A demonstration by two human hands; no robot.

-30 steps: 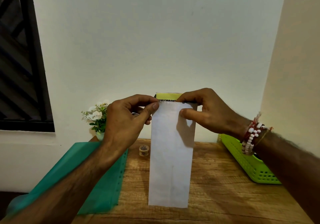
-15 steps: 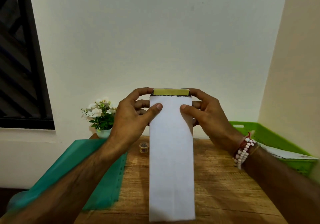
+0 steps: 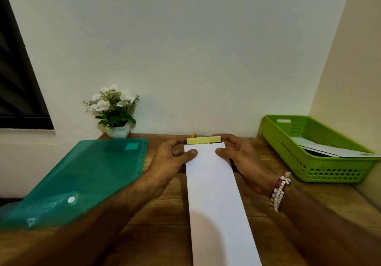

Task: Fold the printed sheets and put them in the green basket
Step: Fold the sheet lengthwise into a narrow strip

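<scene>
A long, narrow folded sheet (image 3: 214,199) lies lengthwise over the wooden table, white side up, with a yellow printed strip showing at its far end. My left hand (image 3: 171,158) grips the far left corner, thumb on top. My right hand (image 3: 239,158) grips the far right corner the same way. The green basket (image 3: 292,154) stands at the right, apart from my hands, with folded white sheets (image 3: 329,149) inside it.
A teal plastic folder (image 3: 86,177) covers the table's left side. A small white pot of flowers (image 3: 115,111) stands at the back left against the wall. A small orange object (image 3: 193,135) peeks out behind the sheet. Walls close in at the back and right.
The sheet hung upright in front of me a second ago; both hands have lowered it down onto the table. My view has tilted down and the basket has come fully into sight.
</scene>
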